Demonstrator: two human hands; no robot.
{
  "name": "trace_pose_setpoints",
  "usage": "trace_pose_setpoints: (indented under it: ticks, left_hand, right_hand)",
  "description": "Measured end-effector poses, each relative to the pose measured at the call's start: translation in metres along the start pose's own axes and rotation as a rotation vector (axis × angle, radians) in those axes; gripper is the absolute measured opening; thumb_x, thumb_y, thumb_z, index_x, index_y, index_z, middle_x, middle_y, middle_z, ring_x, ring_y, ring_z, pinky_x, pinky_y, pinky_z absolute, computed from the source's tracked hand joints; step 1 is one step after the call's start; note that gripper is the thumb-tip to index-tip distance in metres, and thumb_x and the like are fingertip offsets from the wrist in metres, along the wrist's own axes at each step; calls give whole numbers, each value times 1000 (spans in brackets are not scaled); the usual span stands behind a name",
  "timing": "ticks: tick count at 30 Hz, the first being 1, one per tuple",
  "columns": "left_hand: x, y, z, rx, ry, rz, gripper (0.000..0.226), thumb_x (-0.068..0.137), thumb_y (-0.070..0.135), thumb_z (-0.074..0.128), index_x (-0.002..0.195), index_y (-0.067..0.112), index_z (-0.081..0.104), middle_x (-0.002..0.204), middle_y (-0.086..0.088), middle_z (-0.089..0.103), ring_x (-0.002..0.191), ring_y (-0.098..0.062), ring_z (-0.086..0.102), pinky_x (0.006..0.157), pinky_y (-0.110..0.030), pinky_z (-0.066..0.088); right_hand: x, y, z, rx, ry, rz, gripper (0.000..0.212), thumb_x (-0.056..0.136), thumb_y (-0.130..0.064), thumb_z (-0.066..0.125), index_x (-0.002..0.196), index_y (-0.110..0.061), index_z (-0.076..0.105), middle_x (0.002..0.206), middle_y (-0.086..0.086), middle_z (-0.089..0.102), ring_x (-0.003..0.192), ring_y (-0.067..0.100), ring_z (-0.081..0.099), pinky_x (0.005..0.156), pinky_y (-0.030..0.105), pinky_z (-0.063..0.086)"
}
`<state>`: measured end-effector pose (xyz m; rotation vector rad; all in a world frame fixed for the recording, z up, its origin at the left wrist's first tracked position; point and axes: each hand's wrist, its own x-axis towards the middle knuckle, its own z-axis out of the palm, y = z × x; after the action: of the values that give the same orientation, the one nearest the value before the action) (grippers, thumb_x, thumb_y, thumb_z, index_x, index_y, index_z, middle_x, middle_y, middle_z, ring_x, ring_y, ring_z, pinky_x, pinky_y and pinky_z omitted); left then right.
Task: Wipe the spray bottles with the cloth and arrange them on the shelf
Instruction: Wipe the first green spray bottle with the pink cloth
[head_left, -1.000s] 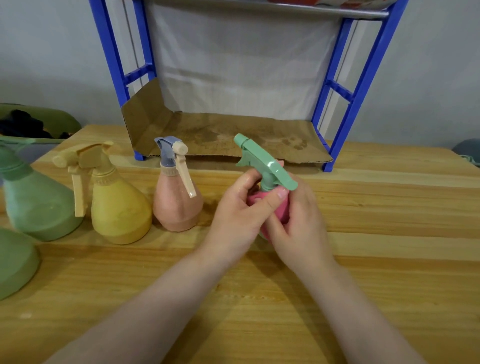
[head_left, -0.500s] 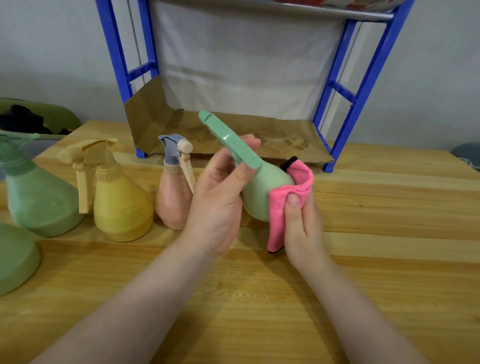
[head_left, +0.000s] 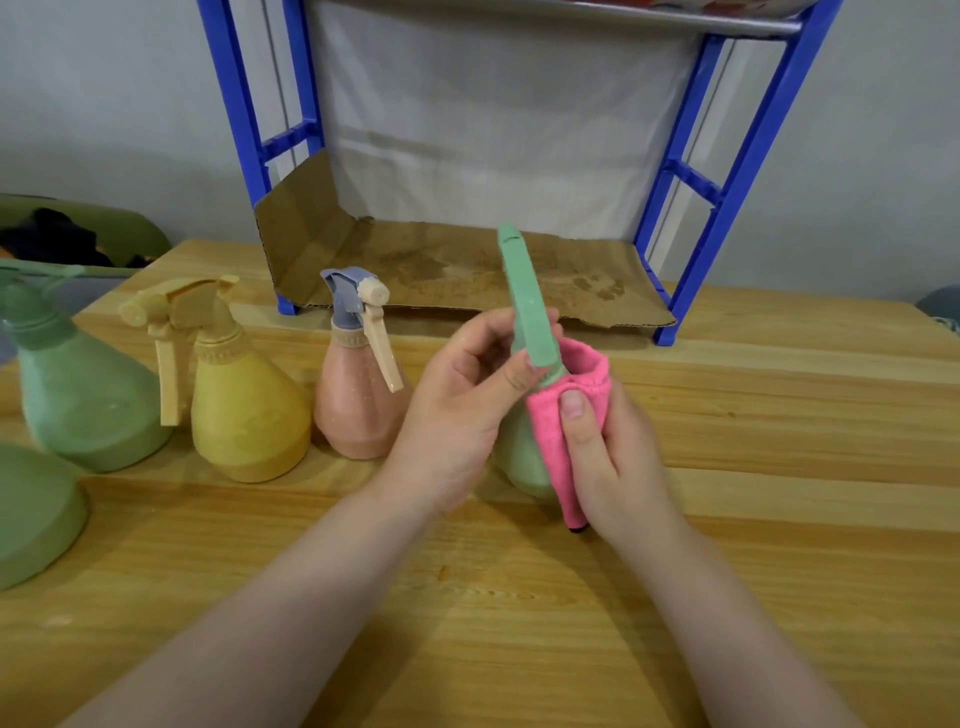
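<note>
Frame centre: left hand (head_left: 457, 410) grip pinches trigger head of pale green spray bottle (head_left: 522, 452). Right hand (head_left: 608, 457) grip presses pink cloth (head_left: 566, 410) round its neck. Bottle over tabletop (head_left: 779, 519), below blue shelf (head_left: 727, 171).

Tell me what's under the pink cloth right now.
The pink cloth wraps the light green spray bottle, pressed on by the right hand. The left hand grips its green trigger head. The bottle's far side is hidden.
</note>
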<state>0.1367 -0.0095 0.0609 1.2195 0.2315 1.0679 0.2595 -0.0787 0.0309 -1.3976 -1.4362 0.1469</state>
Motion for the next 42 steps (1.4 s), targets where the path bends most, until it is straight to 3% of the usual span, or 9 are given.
trace_pose_setpoints:
  ticks: [8, 11, 15, 21, 25, 27, 30, 34, 42]
  left_hand:
    - [-2, -3, 0, 96, -110, -27, 28, 91, 13, 59, 113, 26, 71, 133, -1, 62, 134, -17, 49, 115, -42, 35]
    - [-1, -5, -1, 67, -102, -35, 28, 90, 11, 60, 110, 25, 74, 133, 2, 63, 138, -18, 44, 118, -44, 32]
    - [-2, -7, 3, 14, -34, 0, 26, 88, 11, 62, 110, 20, 73, 133, 2, 64, 135, -19, 49, 115, -42, 37]
    - [2, 5, 1, -136, 36, 82, 24, 89, 9, 58, 111, 11, 66, 128, 2, 65, 125, -8, 56, 92, -18, 48]
    - [1, 2, 1, -116, 57, 100, 24, 89, 9, 55, 112, 12, 63, 120, 9, 68, 114, -3, 60, 91, -20, 49]
    - [0, -1, 2, -85, 43, 91, 24, 91, 10, 54, 113, 13, 63, 116, 8, 70, 108, -4, 62, 90, -22, 49]
    - [-1, -1, 2, -68, 11, 69, 28, 94, 15, 52, 121, 12, 60, 118, 0, 71, 114, -11, 62, 95, -27, 50]
    - [-1, 0, 1, -55, -48, -15, 32, 96, 18, 50, 126, 12, 59, 126, -6, 68, 118, -20, 63, 104, -35, 48]
    - [-6, -11, -1, 150, -198, -45, 34, 100, 12, 42, 130, 11, 56, 128, -6, 66, 125, -18, 58, 103, -26, 43]
  right_hand:
    - [-1, -6, -5, -110, -19, -45, 39, 100, -49, 35, 134, -34, 46, 114, -9, 62, 108, 6, 59, 89, 30, 49]
    - [-1, -4, 3, 21, 5, -23, 28, 99, -58, 34, 125, -55, 44, 118, -16, 63, 113, 4, 59, 94, 27, 48]
    - [-1, 2, 7, 200, 23, 118, 30, 98, -52, 39, 124, -46, 52, 114, -13, 70, 110, 8, 64, 93, 31, 50]
    - [3, -2, 7, 354, 86, 361, 37, 95, -50, 34, 113, -35, 63, 99, -19, 73, 99, -3, 66, 84, 12, 48]
    - [10, -1, 5, 663, 28, 698, 43, 94, -67, 39, 100, -42, 73, 105, 2, 76, 101, 23, 72, 96, 48, 54]
    - [10, -3, 3, 734, 28, 763, 45, 95, -65, 39, 89, -41, 76, 102, 7, 77, 96, 28, 73, 90, 52, 56]
    - [10, 1, 2, 613, 38, 689, 44, 92, -68, 39, 96, -42, 75, 103, 3, 77, 100, 24, 72, 92, 50, 55]
    - [8, -1, -3, 421, 14, 449, 37, 100, -49, 38, 99, -31, 70, 84, -10, 77, 82, 3, 71, 71, 16, 53]
    - [0, -3, -9, 339, -167, 120, 28, 86, -45, 56, 111, -33, 60, 94, -21, 70, 85, 0, 64, 73, 19, 49]
